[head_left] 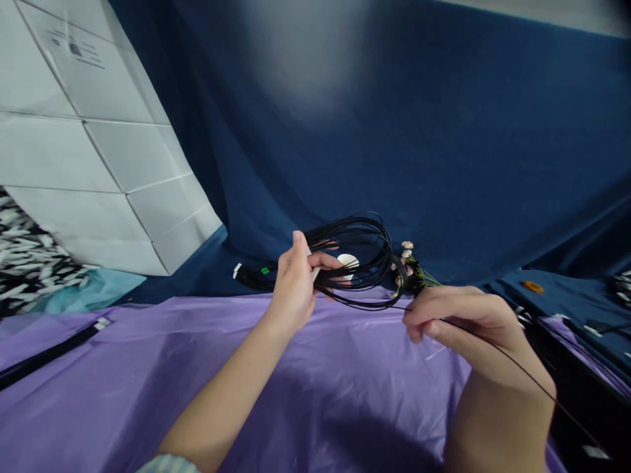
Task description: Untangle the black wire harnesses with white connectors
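Note:
My left hand (300,276) is wrapped around a coil of thin black cable (379,236), its loops fanning out to the right of my fingers. Something white shows between the fingers and the coil. A single strand (517,368) runs from the coil through my right hand (458,315), pinched between thumb and fingers, and trails down toward the lower right. Behind the coil is a round white piece (348,264), partly covered by loops. To the left of my left hand lies a dark bundle (251,277) with a white end and a green mark.
Purple sheeting (207,374) covers the surface below my hands. Artificial flowers (407,253) lie behind my right hand. White boxes (133,157) are stacked at left, and a dark blue cloth (444,131) hangs behind. An orange ring (533,286) lies at right; black strips (54,351) lie on both sides.

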{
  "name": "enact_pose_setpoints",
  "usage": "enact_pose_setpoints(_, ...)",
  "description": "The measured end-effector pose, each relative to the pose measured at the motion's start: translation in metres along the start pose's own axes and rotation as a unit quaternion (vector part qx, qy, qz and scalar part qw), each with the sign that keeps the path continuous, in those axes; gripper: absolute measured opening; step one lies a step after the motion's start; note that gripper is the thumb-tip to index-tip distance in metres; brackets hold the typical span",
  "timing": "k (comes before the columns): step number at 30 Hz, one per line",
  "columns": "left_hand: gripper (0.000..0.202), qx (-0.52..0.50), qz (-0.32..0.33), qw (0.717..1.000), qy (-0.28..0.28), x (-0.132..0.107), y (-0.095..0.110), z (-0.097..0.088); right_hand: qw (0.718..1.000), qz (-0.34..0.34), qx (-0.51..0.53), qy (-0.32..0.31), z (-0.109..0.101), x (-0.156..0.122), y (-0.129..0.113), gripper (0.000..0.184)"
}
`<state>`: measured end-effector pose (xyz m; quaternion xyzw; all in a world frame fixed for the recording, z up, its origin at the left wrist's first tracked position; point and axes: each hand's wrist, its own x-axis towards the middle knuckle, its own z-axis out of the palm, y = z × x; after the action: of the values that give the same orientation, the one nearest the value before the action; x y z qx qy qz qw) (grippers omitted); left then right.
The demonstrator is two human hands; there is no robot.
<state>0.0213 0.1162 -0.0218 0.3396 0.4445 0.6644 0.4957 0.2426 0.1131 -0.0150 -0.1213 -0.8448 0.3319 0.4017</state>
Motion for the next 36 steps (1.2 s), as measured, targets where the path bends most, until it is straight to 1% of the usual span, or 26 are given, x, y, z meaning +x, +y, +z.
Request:
enact_pose_setpoints(2, 0.067, -0.004, 0.007, 1.0, 0.004, 0.0, 0.0, 0.0, 0.999, -0.023, 0.028, 0.027, -0.001, -0.005, 0.003, 0.022)
enact_pose_setpoints(4, 0.064, -0.003, 0.01, 1.0, 0.003, -0.001, 0.0, 0.0, 0.995, -0.046, 0.047, 0.075, 0.0, -0.007, 0.005, 0.025)
enact_pose_setpoints(6, 0.062, 0.0, 0.02, 1.0, -0.007, -0.001, -0.001, 0.0, 0.984, -0.053, 0.059, 0.161, 0.004, -0.005, 0.008, 0.027)
enact_pose_setpoints(8, 0.063, 0.005, 0.041, 0.999, -0.028, -0.002, -0.003, -0.001, 0.966, -0.045, 0.062, 0.248, 0.008, -0.001, 0.01, 0.026)
enact_pose_setpoints(10, 0.062, 0.012, 0.069, 0.996, -0.056, -0.002, -0.007, -0.002, 0.948, -0.035, 0.064, 0.309, 0.012, 0.004, 0.012, 0.022)
enact_pose_setpoints(13, 0.062, 0.033, 0.102, 0.99, -0.088, -0.003, -0.011, -0.003, 0.931, -0.034, 0.093, 0.351, 0.015, 0.01, 0.014, 0.016)
enact_pose_setpoints(15, 0.062, 0.052, 0.102, 0.988, -0.101, -0.004, -0.013, -0.004, 0.92, -0.03, 0.125, 0.369, 0.016, 0.011, 0.013, 0.014)
enact_pose_setpoints(17, 0.06, 0.069, 0.084, 0.987, -0.117, -0.006, -0.013, -0.003, 0.911, -0.026, 0.158, 0.379, 0.018, 0.012, 0.012, 0.016)
enact_pose_setpoints(19, 0.056, 0.082, 0.06, 0.985, -0.137, -0.009, -0.012, -0.002, 0.909, -0.033, 0.164, 0.382, 0.022, 0.013, 0.009, 0.015)
enact_pose_setpoints(20, 0.056, 0.09, 0.051, 0.984, -0.144, -0.01, -0.012, -0.001, 0.909, -0.037, 0.146, 0.388, 0.024, 0.013, 0.007, 0.015)
enact_pose_setpoints(22, 0.056, 0.103, 0.043, 0.982, -0.154, -0.012, -0.011, -0.001, 0.916, -0.042, 0.056, 0.395, 0.03, 0.014, 0.002, 0.017)
enact_pose_setpoints(23, 0.057, 0.109, 0.041, 0.98, -0.162, -0.012, -0.011, 0.0, 0.922, -0.039, -0.008, 0.386, 0.033, 0.014, -0.001, 0.018)
enact_pose_setpoints(25, 0.06, 0.116, 0.054, 0.976, -0.179, -0.012, -0.012, -0.001, 0.933, -0.021, -0.138, 0.332, 0.038, 0.015, -0.006, 0.017)
enact_pose_setpoints(27, 0.061, 0.113, 0.067, 0.972, -0.193, -0.01, -0.014, -0.002, 0.939, -0.009, -0.211, 0.27, 0.042, 0.015, -0.01, 0.016)
enact_pose_setpoints(28, 0.062, 0.111, 0.068, 0.971, -0.2, -0.009, -0.014, -0.003, 0.941, -0.006, -0.225, 0.253, 0.043, 0.016, -0.011, 0.015)
enact_pose_setpoints(30, 0.062, 0.113, 0.061, 0.968, -0.214, -0.007, -0.016, -0.004, 0.942, -0.001, -0.237, 0.239, 0.045, 0.016, -0.011, 0.013)
enact_pose_setpoints(36, 0.056, 0.132, 0.07, 0.955, -0.256, -0.012, -0.017, -0.004, 0.938, 0.017, -0.257, 0.232, 0.047, 0.018, -0.009, 0.012)
